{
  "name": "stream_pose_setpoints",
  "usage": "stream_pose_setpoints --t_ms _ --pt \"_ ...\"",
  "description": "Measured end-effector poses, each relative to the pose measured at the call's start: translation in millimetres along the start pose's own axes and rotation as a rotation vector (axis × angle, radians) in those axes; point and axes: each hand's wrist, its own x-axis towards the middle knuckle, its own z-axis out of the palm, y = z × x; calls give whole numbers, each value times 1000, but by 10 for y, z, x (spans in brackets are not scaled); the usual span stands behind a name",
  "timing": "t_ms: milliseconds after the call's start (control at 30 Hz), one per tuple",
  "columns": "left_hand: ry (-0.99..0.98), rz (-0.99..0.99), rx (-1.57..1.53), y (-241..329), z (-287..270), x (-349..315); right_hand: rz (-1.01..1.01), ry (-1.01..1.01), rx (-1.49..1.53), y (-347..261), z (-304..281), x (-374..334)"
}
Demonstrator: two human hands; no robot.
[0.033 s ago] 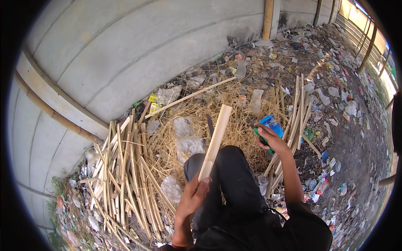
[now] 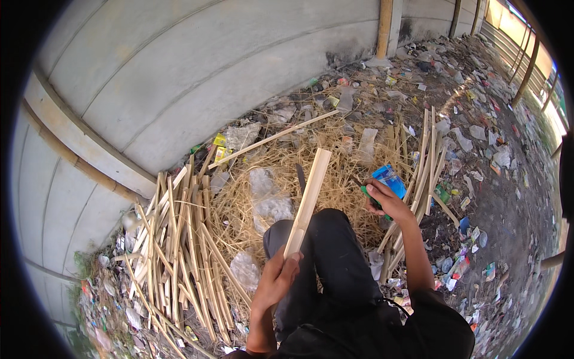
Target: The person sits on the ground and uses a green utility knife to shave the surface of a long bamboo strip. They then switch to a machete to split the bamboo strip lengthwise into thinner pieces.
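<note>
My left hand (image 2: pixel 277 280) is closed around the lower end of a split bamboo strip (image 2: pixel 308 203). The pale, hollow strip stands up at a slant over my left knee. My right hand (image 2: pixel 385 200) is wrapped round a green-handled tool (image 2: pixel 366 191), out beyond my right knee. Its narrow dark end points to the upper left, and the fingers hide most of it, so its kind is unclear. A dark flat blade (image 2: pixel 301 178) sticks up just left of the bamboo strip; its lower end is hidden.
Pale shavings (image 2: pixel 239 197) cover the ground ahead. A heap of split bamboo (image 2: pixel 185 257) lies at left, a smaller bundle (image 2: pixel 423 161) at right. One long strip (image 2: pixel 275 137) lies near the concrete wall (image 2: pixel 197 78). A blue packet (image 2: pixel 390 179) and other litter surround my right hand.
My right hand has turned slightly, and less of the green handle shows. The left hand and its bamboo strip stay almost still.
</note>
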Motion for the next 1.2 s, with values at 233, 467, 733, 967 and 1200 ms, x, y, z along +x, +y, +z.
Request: stream_pose_setpoints --t_ms 233,467,733,967,1200 --pt "68 133 122 166 18 181 60 -273 288 -440 533 -356" --pt "-44 79 -107 472 52 201 -138 -373 299 -473 956 -514" --pt "-147 72 -90 443 82 81 -751 223 -344 -629 986 -592" --pt "-75 156 80 474 176 -19 -938 241 -605 -752 926 -598" --pt "21 200 279 519 203 -110 -996 260 -817 -891 940 -628"
